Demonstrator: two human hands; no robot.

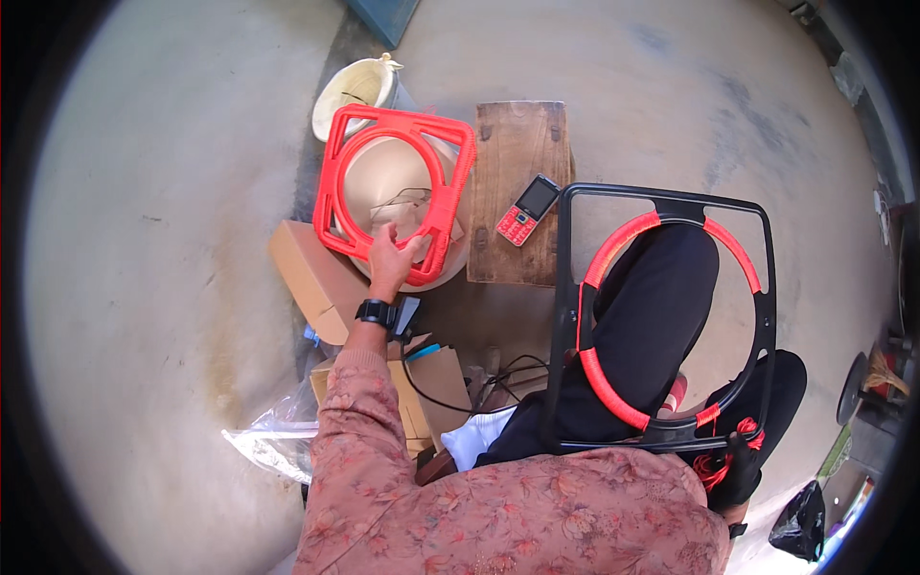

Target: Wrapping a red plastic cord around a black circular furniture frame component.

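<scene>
My left hand (391, 259) grips the lower bar of a red square frame with a round opening (333, 196), thumb and fingers closed on it. The frame is tilted over a pale round container (379, 172). Across my lap stands a black square frame (562, 316) with a ring in its middle, partly wrapped in red cord (613, 388). At its lower right corner my right hand (736, 476), in a dark glove, is closed around a loose bundle of red cord (707, 470). Its fingers are partly hidden.
A wooden stool (517, 144) carries a red and black keypad phone (527, 211). Behind the red frame is a cream-lined bucket (345, 91). Cardboard boxes (311, 273), a black cable (422, 391) and clear plastic (278, 441) lie to the left. A black bag (800, 522) is at lower right.
</scene>
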